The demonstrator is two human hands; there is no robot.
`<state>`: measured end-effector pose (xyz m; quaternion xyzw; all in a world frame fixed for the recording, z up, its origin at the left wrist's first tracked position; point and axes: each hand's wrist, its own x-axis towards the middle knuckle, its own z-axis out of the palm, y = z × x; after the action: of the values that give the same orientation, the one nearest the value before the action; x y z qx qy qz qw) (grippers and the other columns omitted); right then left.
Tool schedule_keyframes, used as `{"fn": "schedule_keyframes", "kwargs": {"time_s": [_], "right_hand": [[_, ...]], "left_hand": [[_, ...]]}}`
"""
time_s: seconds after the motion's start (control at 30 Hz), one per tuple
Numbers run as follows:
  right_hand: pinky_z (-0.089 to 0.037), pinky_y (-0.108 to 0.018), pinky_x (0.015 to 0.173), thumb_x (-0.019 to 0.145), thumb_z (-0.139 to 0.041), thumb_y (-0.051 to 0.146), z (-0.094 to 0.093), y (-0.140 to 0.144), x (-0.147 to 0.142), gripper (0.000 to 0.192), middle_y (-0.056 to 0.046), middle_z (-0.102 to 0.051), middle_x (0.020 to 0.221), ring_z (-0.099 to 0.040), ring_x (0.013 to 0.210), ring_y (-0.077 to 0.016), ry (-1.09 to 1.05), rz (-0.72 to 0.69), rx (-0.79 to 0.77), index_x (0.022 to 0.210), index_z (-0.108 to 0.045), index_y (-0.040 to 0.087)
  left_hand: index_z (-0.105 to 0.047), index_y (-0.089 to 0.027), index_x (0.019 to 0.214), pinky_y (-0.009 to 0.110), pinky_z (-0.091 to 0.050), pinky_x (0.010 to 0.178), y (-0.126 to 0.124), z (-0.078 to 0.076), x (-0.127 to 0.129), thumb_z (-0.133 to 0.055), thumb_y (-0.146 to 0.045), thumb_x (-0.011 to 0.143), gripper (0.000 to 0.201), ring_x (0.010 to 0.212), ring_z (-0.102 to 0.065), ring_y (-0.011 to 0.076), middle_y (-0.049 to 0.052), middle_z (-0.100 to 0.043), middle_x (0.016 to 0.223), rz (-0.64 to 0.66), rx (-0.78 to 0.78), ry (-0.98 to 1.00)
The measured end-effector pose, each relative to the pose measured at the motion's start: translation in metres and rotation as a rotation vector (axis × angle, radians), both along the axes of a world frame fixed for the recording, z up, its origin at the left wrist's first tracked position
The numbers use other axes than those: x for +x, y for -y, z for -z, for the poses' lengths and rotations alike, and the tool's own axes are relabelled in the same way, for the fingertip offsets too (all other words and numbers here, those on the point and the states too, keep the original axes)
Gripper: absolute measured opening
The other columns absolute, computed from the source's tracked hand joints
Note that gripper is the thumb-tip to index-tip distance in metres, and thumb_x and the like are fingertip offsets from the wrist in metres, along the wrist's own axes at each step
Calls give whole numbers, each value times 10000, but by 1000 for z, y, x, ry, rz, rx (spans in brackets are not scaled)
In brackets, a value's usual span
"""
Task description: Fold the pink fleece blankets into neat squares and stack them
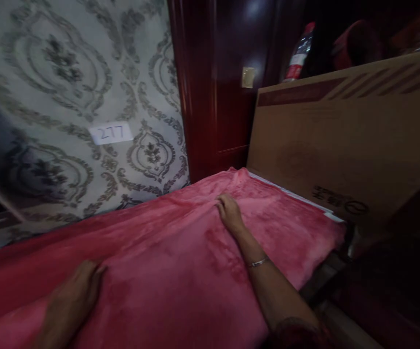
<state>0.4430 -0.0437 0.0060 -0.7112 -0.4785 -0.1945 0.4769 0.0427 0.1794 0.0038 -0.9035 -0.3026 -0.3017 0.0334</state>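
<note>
Both your hands lie flat on the pink blanket [181, 252].
Your left hand [72, 303], fingers spread, presses at lower left; your right hand [229, 212] reaches farther, toward mid-frame. Blanket runs lower left to the cardboard box [344, 140].

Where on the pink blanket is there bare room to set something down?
The pink blanket lies bare between the left hand and right hand, and along the patterned wall. It is tighter at the far end, where the cardboard box borders it.
</note>
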Motion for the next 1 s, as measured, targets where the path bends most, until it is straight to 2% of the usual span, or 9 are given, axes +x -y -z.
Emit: {"fn": "schedule_keyframes", "kwargs": {"time_s": [0.13,0.2,0.37,0.53,0.6,0.67,0.87,0.93,1.0], "right_hand": [[-448,-425,881,946,-433,316,2,4,2,185,-119,-654,959,-575,938,-278,-12,10,73,930,-591,221],[-470,-409,842,937,-443,347,5,4,3,196,-102,-659,921,-589,899,-266,12,26,82,914,-596,226],[-495,-390,809,919,-448,359,10,4,3,202,-82,-679,898,-619,865,-249,86,70,113,910,-606,234],[-494,-378,773,895,-454,340,11,6,0,179,-75,-683,870,-624,823,-245,88,123,114,892,-600,238],[-490,-369,746,889,-458,353,11,6,0,185,-76,-687,867,-625,798,-247,72,126,92,901,-602,239],[-482,-360,714,880,-466,374,11,8,0,197,-77,-684,850,-623,767,-250,50,146,87,909,-605,238],[-458,-405,690,862,-446,409,8,19,2,241,-120,-670,845,-622,746,-290,-23,379,190,894,-598,224],[-450,-431,682,854,-447,429,7,22,2,246,-131,-664,838,-623,742,-310,-56,420,196,883,-590,231],[-443,-446,671,849,-451,454,7,22,2,239,-125,-657,831,-625,744,-326,-77,390,160,878,-579,254]], "left_hand": [[-500,-254,679,321,-485,659,31,-15,2,-350,-404,942,337,629,-599,200,31,-608,690,30,61,3],[-518,-246,714,298,-484,631,39,-19,3,-351,-430,955,347,623,-604,185,25,-624,705,73,59,-15],[-616,-220,915,324,-521,749,33,-21,1,-419,-501,940,344,836,-674,226,67,-698,905,139,-26,-148],[-560,-228,818,323,-502,729,20,-22,-11,-372,-438,957,314,782,-660,220,54,-672,826,4,-180,-177],[-533,-232,804,312,-489,697,20,-24,-16,-355,-412,962,298,729,-644,210,37,-646,775,-74,-176,-124],[-515,-235,777,298,-469,656,25,-26,-18,-350,-397,970,301,677,-620,197,22,-614,727,-92,-126,-81],[-551,-224,787,272,-446,643,50,-29,-16,-380,-334,996,292,679,-598,168,30,-614,729,121,111,36],[-557,-221,800,274,-440,639,56,-31,-15,-401,-339,1002,282,670,-588,162,26,-609,729,163,102,22],[-549,-218,789,281,-431,625,58,-34,-14,-442,-380,993,282,654,-576,160,19,-597,721,181,53,-2]]}}
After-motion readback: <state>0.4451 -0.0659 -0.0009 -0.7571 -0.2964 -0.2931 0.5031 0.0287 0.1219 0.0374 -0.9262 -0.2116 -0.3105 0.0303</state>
